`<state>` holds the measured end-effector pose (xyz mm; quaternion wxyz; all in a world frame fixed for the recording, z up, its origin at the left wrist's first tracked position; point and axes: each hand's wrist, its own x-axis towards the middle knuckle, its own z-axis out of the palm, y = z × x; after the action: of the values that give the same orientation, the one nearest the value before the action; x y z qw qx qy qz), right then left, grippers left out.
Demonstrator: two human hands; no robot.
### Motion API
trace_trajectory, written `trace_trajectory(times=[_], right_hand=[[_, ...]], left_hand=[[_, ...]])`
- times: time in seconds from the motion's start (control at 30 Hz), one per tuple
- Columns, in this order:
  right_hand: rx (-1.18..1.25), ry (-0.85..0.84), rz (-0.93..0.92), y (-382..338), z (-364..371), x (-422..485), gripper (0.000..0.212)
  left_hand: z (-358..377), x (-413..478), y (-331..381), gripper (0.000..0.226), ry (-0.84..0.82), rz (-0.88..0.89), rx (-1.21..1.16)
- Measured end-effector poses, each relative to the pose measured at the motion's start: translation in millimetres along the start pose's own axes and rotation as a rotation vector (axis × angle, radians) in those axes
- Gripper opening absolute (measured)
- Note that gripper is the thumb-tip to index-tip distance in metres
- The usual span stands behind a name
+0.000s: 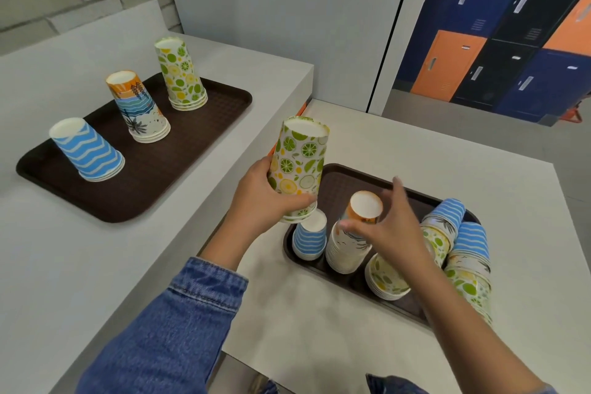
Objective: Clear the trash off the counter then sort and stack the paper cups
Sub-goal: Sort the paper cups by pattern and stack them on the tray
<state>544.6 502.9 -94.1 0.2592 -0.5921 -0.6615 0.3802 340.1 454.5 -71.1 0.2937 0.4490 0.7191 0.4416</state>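
Fingers (302, 201) of my left hand (256, 198) grip lime cups (299, 163); my right hand (387, 233) reaches round orange cups (364, 211), hold unclear. Three stacks (140, 105) stand sorted on the far tray (192, 144); the near tray (339, 179) holds many unsorted.

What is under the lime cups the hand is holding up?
A blue wavy stack stands upside down just below the lime cups in the left hand, on the near brown tray. Its inside is hidden.

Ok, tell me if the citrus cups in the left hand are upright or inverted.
Upside down, slightly tilted: the citrus cups show their white base on top, rims downward at the left hand.
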Motion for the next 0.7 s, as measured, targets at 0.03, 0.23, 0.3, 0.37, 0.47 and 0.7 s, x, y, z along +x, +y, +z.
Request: trace_trajectory(times=[0.03,0.23,0.3,0.37,0.47,0.7], right_hand=[[0.028,0.048,-0.037,-11.3,-10.7,-3.7,0.136],[0.387,-0.029,-0.276,-77.8,-62.6,-16.8,0.103],[0.385,-0.059,-0.32,-87.1,-67.9,-17.4,0.091],[0.362,0.018,-0.34,-84.1,-71.8,-16.6,0.069],[0.385,0.17,-0.299,-64.3,-88.7,-13.6,0.06],[0.267,0.296,-0.18,6.7,-105.5,-14.3,0.056]], left_hand=[[-1.0,-1.4,4.4,0.064,-0.007,-0.008,-0.037],[10.5,-13.9,49.8,0.065,-0.072,0.111,-0.063],[24.4,-19.8,68.3,0.07,-0.112,0.19,-0.003],[40.4,-24.2,81.9,0.074,-0.154,0.245,0.022],[58.5,-26.4,86.8,0.107,-0.257,0.258,0.08],[56.7,-18.4,67.2,0.079,-0.142,0.257,0.193]])
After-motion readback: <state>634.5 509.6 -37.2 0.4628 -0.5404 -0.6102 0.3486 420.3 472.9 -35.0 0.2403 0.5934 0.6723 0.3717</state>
